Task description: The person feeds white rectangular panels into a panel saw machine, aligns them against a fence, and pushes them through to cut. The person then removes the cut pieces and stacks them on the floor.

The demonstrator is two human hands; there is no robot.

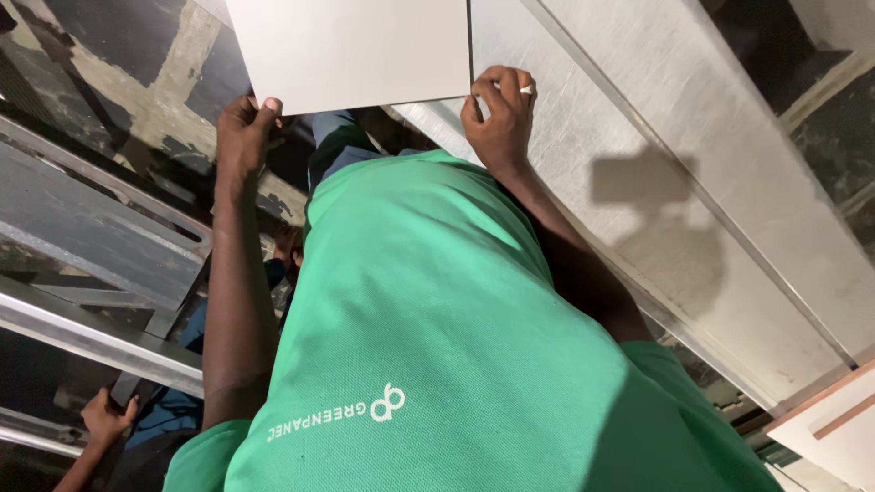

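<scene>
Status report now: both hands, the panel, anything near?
Left hand and right hand grip pale panel at its near edge. Panel held flat. Another person's hand low left, apart.

Bright, even light on the pale board [351, 50], dim at left; sharp focus, one soft shadow.

This is a workshop or factory floor where sheet material is handled; a large pale board [351, 50] lies flat beside long grey panels [693, 182] with brushed surfaces, set edge to edge; metal rails [91, 333] and frame bars run along one side; the dark floor [137, 64] is worn and streaked with pale patches; more pale boards [834, 437] with reddish edges are stacked at a corner; the person wears a green work shirt [437, 346], and a co-worker's hand [105, 419] shows low beside the rails.
</scene>
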